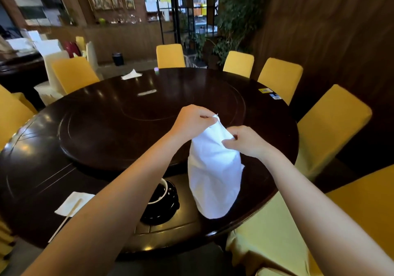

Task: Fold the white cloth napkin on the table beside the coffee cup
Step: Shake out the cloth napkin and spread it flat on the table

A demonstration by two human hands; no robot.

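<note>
The white cloth napkin (214,175) hangs lifted above the dark round table (102,139), its lower end resting near the table's front edge. My left hand (193,120) pinches its top corner. My right hand (245,140) grips the upper right edge just below and to the right. A black coffee cup (164,192) on a black saucer (170,211) stands to the left of the napkin, partly hidden by my left forearm.
A paper napkin (72,203) with a straw-like stick (64,220) lies at the front left. Another crumpled napkin (131,75) sits at the far side. A raised turntable (149,113) fills the table's middle. Yellow-covered chairs (332,126) ring the table.
</note>
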